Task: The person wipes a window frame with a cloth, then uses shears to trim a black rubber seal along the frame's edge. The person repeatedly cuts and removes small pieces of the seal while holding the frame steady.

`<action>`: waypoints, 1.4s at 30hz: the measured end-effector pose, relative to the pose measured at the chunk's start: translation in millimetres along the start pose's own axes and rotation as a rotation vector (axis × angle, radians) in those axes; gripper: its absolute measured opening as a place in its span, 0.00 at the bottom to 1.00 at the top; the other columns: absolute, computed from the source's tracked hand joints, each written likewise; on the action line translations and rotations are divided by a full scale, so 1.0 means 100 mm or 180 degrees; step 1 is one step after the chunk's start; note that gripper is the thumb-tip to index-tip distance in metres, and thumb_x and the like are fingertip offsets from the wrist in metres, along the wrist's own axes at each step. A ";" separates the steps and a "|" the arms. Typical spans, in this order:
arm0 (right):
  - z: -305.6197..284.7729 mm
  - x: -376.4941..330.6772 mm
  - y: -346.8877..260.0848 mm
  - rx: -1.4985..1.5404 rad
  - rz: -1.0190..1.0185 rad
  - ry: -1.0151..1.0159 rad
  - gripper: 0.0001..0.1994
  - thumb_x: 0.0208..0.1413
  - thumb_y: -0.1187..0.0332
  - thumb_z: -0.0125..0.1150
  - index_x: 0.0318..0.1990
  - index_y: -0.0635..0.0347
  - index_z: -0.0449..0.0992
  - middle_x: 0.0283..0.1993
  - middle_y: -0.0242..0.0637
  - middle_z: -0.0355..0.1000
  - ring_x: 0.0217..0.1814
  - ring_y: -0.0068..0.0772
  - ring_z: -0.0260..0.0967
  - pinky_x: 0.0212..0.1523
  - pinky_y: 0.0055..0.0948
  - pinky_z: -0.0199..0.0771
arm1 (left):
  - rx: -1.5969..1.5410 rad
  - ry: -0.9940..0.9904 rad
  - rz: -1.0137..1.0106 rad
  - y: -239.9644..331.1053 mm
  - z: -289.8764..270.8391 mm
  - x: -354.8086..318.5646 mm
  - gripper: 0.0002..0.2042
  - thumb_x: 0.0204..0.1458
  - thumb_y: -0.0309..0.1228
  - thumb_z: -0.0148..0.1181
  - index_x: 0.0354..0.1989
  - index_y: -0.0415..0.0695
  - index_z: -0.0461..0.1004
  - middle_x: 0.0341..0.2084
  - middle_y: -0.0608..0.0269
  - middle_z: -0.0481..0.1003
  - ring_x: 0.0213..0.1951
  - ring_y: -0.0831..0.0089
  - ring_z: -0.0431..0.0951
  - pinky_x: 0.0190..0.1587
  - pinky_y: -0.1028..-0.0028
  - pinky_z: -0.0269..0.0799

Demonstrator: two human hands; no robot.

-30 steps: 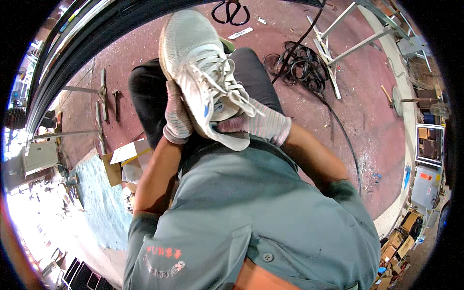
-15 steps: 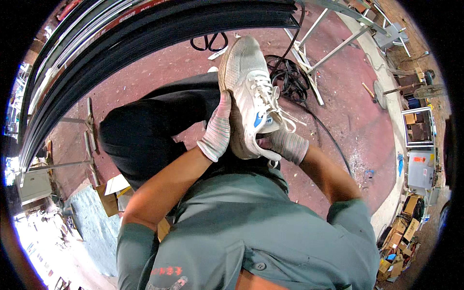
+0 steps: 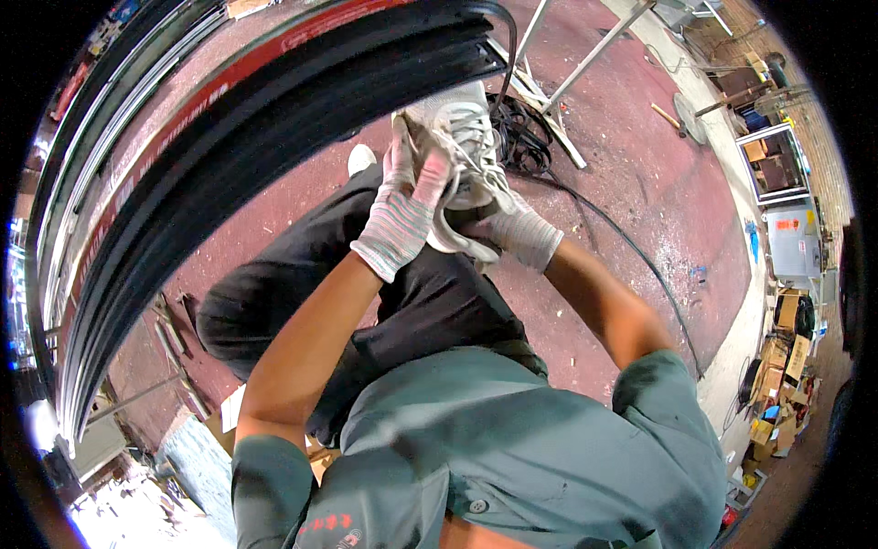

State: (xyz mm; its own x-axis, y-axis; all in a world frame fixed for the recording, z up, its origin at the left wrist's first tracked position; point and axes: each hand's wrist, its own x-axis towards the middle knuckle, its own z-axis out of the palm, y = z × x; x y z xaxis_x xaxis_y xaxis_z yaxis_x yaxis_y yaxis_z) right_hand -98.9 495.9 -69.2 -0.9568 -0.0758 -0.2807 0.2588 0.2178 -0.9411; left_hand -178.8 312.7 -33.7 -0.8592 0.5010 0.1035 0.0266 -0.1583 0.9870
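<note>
A white lace-up sneaker [image 3: 474, 128] is between my gloved hands, toe away from me, above my dark trousers. My left hand [image 3: 402, 203], in a striped knit glove, has its fingers wrapped round the left side of the shoe. On the right, my right hand [image 3: 519, 231] is closed at the heel and opening. Some of its fingers are hidden inside or behind the shoe. The laces cross the top of the shoe. Whether a foot is in it is hidden. Another white shoe [image 3: 361, 159] shows further left, by the floor.
Long black strips [image 3: 274, 128] with a red band arch across the upper left, close to the shoe. A black cable [image 3: 631, 261] runs from a coil over the reddish floor [image 3: 594, 320]. Metal stand legs [image 3: 594, 55] are ahead, and cardboard boxes [image 3: 777, 366] lie at right.
The shoe has moved away from me and its toe has dropped partly behind the black strips. My left hand has shifted up round its side. The view has tilted.
</note>
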 end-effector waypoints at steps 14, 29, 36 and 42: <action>-0.23 1.02 0.03 0.0637 0.0204 0.0948 0.27 0.48 0.79 0.64 0.59 0.66 0.69 0.44 0.41 0.77 0.41 0.32 0.75 0.43 0.31 0.78 | 0.3531 0.0817 0.2152 -0.31 -0.23 0.81 0.12 0.47 0.27 0.68 0.42 0.46 0.78 0.34 0.56 0.79 0.39 0.56 0.80 0.44 0.61 0.74; -0.97 1.83 0.26 -0.1334 -0.0651 0.2420 0.28 0.52 0.78 0.59 0.62 0.62 0.65 0.52 0.51 0.75 0.52 0.45 0.72 0.53 0.39 0.74 | 0.3086 0.0784 0.2047 -0.78 -0.27 1.49 0.11 0.59 0.35 0.59 0.45 0.45 0.82 0.41 0.53 0.82 0.43 0.53 0.81 0.51 0.58 0.74; -0.98 1.73 0.06 -0.2167 -0.0565 0.3033 0.25 0.44 0.71 0.68 0.51 0.66 0.69 0.49 0.59 0.71 0.53 0.63 0.70 0.55 0.47 0.73 | 0.2836 0.0244 0.1134 -0.76 -0.08 1.63 0.19 0.62 0.44 0.55 0.48 0.41 0.80 0.48 0.48 0.80 0.50 0.48 0.77 0.56 0.55 0.71; -1.00 1.59 0.25 -0.2596 -0.1028 0.2987 0.38 0.37 0.68 0.72 0.60 0.64 0.64 0.57 0.56 0.68 0.56 0.61 0.64 0.60 0.49 0.65 | 0.2102 0.0544 0.1221 -1.04 -0.02 1.51 0.14 0.54 0.28 0.67 0.48 0.37 0.77 0.44 0.57 0.81 0.46 0.67 0.79 0.54 0.67 0.71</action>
State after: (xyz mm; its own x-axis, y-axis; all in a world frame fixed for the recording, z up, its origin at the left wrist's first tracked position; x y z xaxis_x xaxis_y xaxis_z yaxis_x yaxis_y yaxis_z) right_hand -258.2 586.2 -118.2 -0.7731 0.4022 0.4905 0.1618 0.8728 -0.4606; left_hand -312.7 402.7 -120.7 -0.7939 0.3672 0.4846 0.5899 0.2720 0.7603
